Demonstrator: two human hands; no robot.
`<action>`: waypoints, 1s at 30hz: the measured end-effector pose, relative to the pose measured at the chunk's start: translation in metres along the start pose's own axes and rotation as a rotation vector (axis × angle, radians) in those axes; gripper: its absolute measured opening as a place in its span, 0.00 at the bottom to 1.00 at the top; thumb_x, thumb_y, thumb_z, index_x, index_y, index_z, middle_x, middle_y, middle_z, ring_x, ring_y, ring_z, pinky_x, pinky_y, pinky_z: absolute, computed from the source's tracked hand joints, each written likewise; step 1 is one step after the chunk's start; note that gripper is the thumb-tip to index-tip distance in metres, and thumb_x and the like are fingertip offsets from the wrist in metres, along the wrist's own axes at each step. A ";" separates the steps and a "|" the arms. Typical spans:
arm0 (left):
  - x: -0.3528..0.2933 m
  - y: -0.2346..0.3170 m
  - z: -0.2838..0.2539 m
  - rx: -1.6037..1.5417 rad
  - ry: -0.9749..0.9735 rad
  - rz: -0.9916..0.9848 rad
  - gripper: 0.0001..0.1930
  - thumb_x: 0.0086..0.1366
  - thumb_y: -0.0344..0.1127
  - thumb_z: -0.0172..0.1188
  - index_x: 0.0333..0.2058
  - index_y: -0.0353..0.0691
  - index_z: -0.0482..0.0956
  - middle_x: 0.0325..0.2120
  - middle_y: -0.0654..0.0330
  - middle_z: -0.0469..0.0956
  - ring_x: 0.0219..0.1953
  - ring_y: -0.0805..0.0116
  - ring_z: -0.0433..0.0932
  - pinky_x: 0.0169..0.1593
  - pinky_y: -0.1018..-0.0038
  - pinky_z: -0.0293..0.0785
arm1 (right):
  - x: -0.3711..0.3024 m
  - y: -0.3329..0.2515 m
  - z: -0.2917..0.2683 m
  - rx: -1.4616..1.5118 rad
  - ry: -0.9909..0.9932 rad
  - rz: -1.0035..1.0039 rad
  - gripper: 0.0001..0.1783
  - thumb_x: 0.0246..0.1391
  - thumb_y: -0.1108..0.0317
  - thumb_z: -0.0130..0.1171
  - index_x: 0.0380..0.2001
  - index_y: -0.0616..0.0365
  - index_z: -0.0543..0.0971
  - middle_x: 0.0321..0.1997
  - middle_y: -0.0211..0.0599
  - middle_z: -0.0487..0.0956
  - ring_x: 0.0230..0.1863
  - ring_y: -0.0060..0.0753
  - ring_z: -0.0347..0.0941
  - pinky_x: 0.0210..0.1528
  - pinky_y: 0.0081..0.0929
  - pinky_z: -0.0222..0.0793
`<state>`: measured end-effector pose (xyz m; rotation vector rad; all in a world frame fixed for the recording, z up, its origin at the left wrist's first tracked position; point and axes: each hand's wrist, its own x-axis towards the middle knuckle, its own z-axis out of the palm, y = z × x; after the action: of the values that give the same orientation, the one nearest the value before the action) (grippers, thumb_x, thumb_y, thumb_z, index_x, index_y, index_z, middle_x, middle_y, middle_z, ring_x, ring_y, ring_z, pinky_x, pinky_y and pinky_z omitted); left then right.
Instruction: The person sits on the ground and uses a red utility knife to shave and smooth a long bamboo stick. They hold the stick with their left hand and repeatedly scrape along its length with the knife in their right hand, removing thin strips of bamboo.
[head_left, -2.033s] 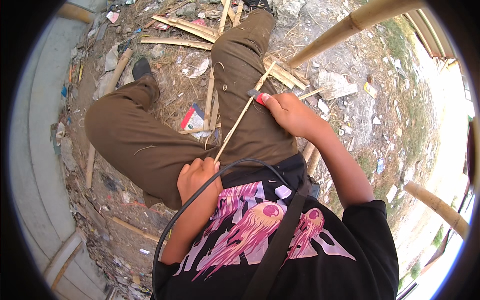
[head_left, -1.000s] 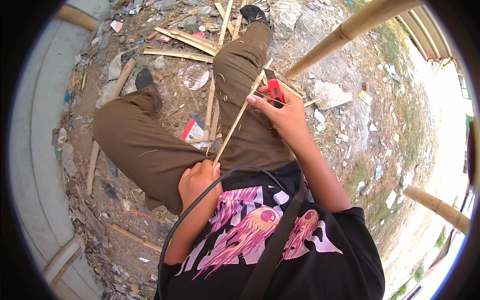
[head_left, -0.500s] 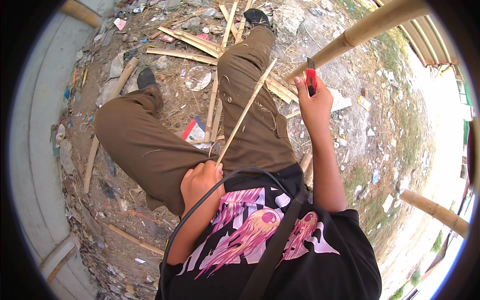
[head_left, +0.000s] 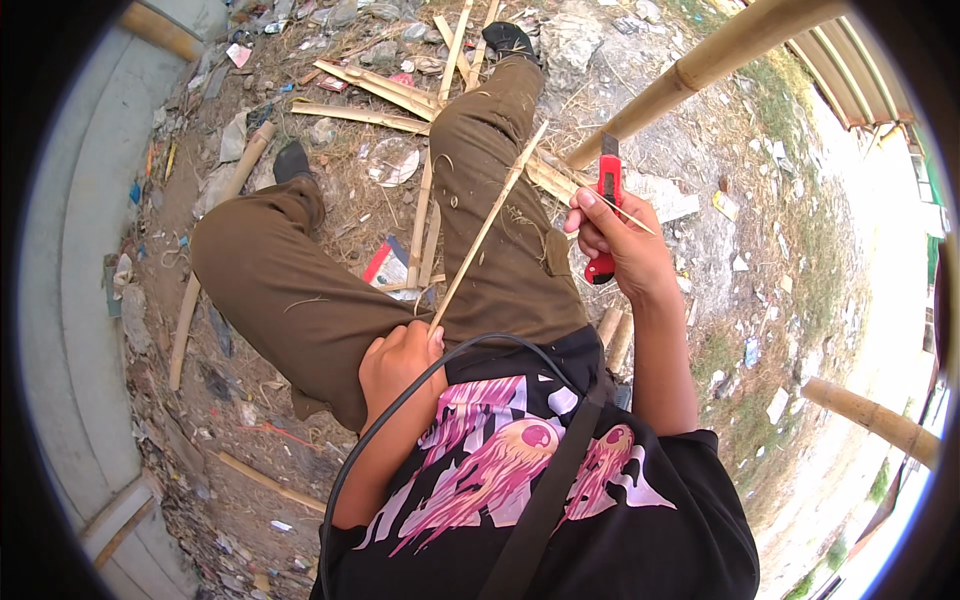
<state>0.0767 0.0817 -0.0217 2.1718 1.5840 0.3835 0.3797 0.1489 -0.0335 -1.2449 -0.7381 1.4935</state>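
Across the right thigh, brace the thin bamboo stick firmly and, if shaving is the step in hand, use light, even strokes away from the left hand at a shallow blade angle, with the loose sliver out of the way. Gripping the stick's near end with closed left fingers, low beside the black shirt. Holding the red cutter blade-up in curled right-hand fingers, apart from the stick, with sliver seemingly pinched under the thumb.

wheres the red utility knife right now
In the head view, the red utility knife is above and right of centre, in the person's right hand, by the lower end of the slanting bamboo pole.
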 end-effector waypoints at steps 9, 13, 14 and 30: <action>-0.003 0.000 0.002 0.003 0.010 -0.016 0.12 0.72 0.36 0.60 0.30 0.37 0.75 0.23 0.51 0.76 0.25 0.45 0.75 0.34 0.58 0.69 | -0.003 0.006 0.026 -0.126 0.042 0.017 0.13 0.72 0.58 0.61 0.36 0.55 0.77 0.24 0.21 0.74 0.22 0.11 0.64 0.24 0.15 0.58; -0.003 0.001 0.001 -0.013 0.010 -0.019 0.12 0.72 0.36 0.60 0.30 0.37 0.75 0.23 0.51 0.76 0.26 0.45 0.75 0.34 0.57 0.69 | -0.006 0.009 0.023 -0.065 0.017 0.019 0.13 0.71 0.58 0.61 0.37 0.55 0.78 0.24 0.20 0.74 0.21 0.09 0.63 0.24 0.15 0.57; -0.003 0.001 0.001 -0.019 0.010 -0.020 0.12 0.72 0.36 0.60 0.30 0.37 0.75 0.23 0.51 0.76 0.26 0.44 0.75 0.34 0.57 0.69 | -0.006 0.010 0.019 -0.023 0.014 0.036 0.12 0.71 0.59 0.62 0.38 0.56 0.78 0.25 0.19 0.75 0.21 0.09 0.63 0.24 0.15 0.56; 0.017 0.041 -0.035 -0.455 -0.201 -0.340 0.15 0.81 0.43 0.49 0.43 0.34 0.71 0.21 0.43 0.73 0.24 0.43 0.75 0.32 0.58 0.68 | 0.003 -0.009 0.051 -0.348 0.265 -0.356 0.10 0.71 0.65 0.62 0.38 0.60 0.80 0.21 0.14 0.65 0.23 0.08 0.57 0.26 0.16 0.53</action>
<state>0.1004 0.0930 0.0284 1.5210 1.5371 0.3621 0.3341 0.1613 -0.0121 -1.4457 -1.0069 0.9149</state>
